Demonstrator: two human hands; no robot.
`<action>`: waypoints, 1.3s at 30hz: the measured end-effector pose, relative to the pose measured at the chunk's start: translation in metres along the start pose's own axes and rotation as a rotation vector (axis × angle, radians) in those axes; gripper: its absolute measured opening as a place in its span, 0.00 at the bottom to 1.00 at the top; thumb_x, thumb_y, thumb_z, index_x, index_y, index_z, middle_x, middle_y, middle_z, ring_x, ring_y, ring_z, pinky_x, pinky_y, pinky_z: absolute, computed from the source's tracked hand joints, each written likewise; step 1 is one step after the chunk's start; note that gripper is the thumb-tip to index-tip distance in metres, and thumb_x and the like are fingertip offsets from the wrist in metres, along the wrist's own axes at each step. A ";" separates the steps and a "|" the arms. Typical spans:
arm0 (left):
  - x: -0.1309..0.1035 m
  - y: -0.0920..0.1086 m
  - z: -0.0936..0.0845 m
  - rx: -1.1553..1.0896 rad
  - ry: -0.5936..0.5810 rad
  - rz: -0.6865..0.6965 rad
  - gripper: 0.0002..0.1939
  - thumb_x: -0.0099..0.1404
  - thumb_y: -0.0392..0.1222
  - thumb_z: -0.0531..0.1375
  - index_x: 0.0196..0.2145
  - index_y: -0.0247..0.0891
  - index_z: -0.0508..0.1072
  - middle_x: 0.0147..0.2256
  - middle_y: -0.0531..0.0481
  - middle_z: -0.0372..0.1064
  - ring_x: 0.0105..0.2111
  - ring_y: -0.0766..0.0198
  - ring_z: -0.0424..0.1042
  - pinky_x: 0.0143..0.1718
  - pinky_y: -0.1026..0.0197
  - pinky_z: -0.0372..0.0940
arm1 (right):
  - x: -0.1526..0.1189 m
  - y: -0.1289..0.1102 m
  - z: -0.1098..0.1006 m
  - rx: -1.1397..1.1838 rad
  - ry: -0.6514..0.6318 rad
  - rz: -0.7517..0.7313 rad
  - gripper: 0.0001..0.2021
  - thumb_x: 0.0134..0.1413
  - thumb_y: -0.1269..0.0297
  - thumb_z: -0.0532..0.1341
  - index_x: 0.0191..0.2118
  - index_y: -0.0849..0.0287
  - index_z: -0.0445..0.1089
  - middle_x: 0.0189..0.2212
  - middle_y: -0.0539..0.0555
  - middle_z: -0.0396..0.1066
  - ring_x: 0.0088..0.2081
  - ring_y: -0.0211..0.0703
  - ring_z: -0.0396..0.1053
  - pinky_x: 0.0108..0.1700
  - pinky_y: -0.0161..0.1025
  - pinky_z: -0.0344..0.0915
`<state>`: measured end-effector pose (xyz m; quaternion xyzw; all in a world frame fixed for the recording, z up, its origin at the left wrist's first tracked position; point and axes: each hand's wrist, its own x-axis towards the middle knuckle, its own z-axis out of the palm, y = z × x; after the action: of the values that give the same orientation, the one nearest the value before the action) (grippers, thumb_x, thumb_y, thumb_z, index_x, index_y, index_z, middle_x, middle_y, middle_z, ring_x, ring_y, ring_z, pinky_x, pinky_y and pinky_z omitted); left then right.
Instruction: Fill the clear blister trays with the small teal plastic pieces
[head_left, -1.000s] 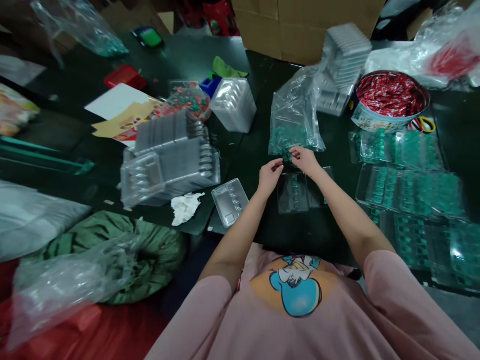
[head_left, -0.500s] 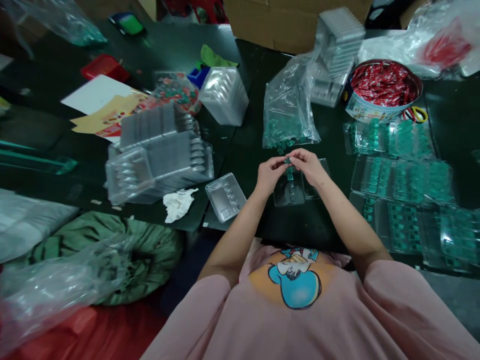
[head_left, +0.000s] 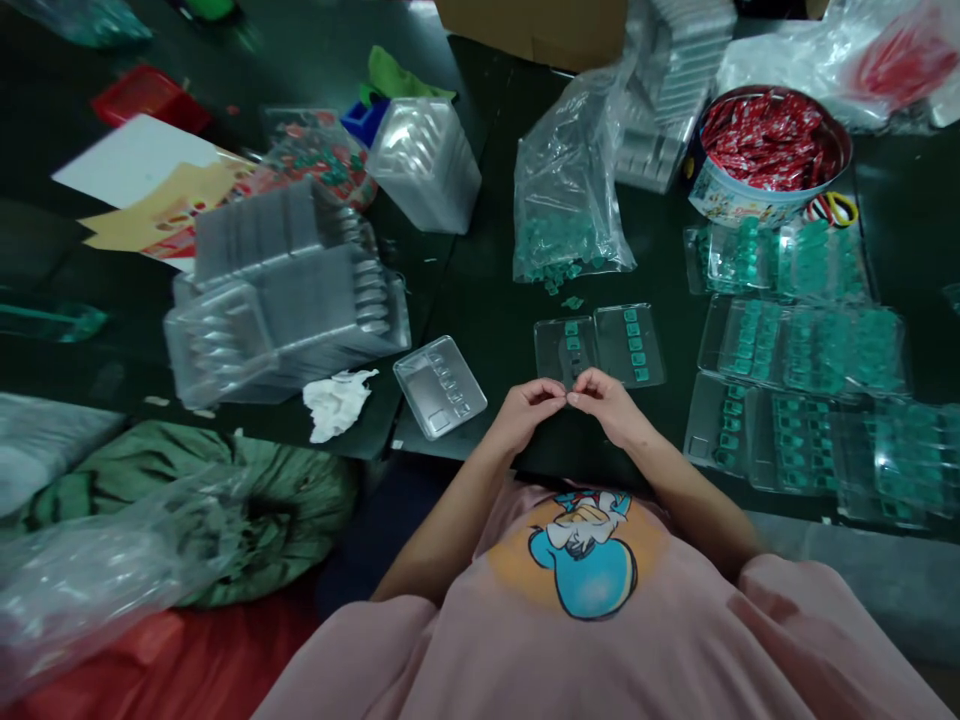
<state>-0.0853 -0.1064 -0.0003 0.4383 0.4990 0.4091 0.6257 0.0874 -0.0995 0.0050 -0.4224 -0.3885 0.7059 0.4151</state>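
Dark table (head_left: 480, 290) — filling clear tray (head_left: 551, 345), apparently midway.
Left hand (head_left: 529, 408), right hand (head_left: 609, 402) nearly meet; can't tell what either grip holds — next likely needs careful aligning.

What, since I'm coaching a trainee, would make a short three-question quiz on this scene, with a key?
1. True or false: the left hand and the right hand are far apart.
2. Which colour are the packets in the round tin? A. blue B. red C. white
3. Where do the loose green pieces lie?

Key: 1. False, they are close together. 2. B. 3. At the open end of the clear bag.
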 end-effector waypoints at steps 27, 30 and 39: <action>0.070 0.004 0.014 0.779 0.131 0.373 0.07 0.65 0.38 0.62 0.37 0.39 0.81 0.37 0.47 0.75 0.38 0.61 0.74 0.44 0.59 0.67 | 0.008 -0.009 -0.032 -0.290 0.199 -0.209 0.07 0.54 0.60 0.63 0.32 0.57 0.67 0.27 0.47 0.65 0.29 0.35 0.60 0.33 0.35 0.57; 0.068 0.004 0.014 0.875 0.128 0.426 0.09 0.67 0.39 0.60 0.40 0.40 0.81 0.38 0.46 0.73 0.40 0.61 0.73 0.45 0.58 0.67 | 0.008 -0.014 -0.032 -0.356 0.209 -0.219 0.07 0.54 0.60 0.62 0.32 0.57 0.67 0.27 0.46 0.65 0.28 0.35 0.59 0.31 0.35 0.56; 0.077 -0.004 0.008 0.917 0.031 0.460 0.07 0.62 0.37 0.65 0.40 0.39 0.81 0.36 0.47 0.74 0.37 0.60 0.74 0.42 0.58 0.68 | 0.063 -0.046 -0.046 -0.835 0.234 -0.406 0.03 0.56 0.69 0.59 0.35 0.57 0.71 0.32 0.51 0.71 0.35 0.41 0.67 0.42 0.40 0.64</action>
<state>-0.0645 -0.0351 -0.0239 0.7600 0.5270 0.2819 0.2552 0.1222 -0.0162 0.0131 -0.5450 -0.6643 0.3420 0.3805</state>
